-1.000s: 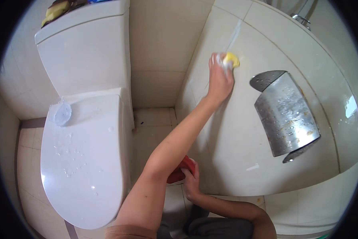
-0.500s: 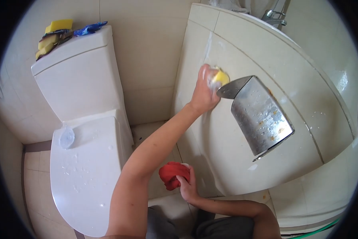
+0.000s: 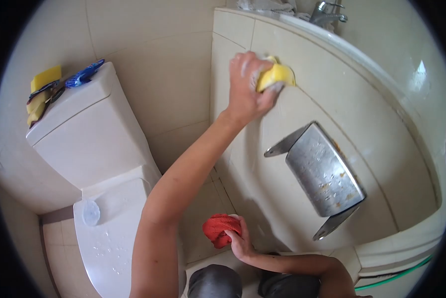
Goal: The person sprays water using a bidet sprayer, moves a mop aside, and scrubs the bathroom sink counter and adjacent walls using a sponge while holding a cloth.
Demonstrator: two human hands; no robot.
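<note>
My left hand (image 3: 248, 87) is closed around a yellow sponge (image 3: 276, 77), pressed against the cream tiled side of the tub (image 3: 292, 134). White suds cling to its fingers and to the sponge. Lower down, above my knees, my right hand (image 3: 240, 242) grips a bunched red cloth (image 3: 222, 230). A metal toilet paper holder (image 3: 324, 171), wet and with rust spots, is fixed to the tiled side below and right of the sponge.
At left stands a white toilet (image 3: 79, 131). On its tank lie yellow sponges (image 3: 45, 82) and a crumpled blue packet (image 3: 85, 73); a small clear cup (image 3: 91, 212) rests on the wet lid. A chrome faucet (image 3: 327, 15) is at the top and a green hose (image 3: 396, 274) at lower right.
My left hand has moved up the tiled side with the sponge, away from the metal holder. My right hand still holds the red cloth. The whole view has shifted slightly.
</note>
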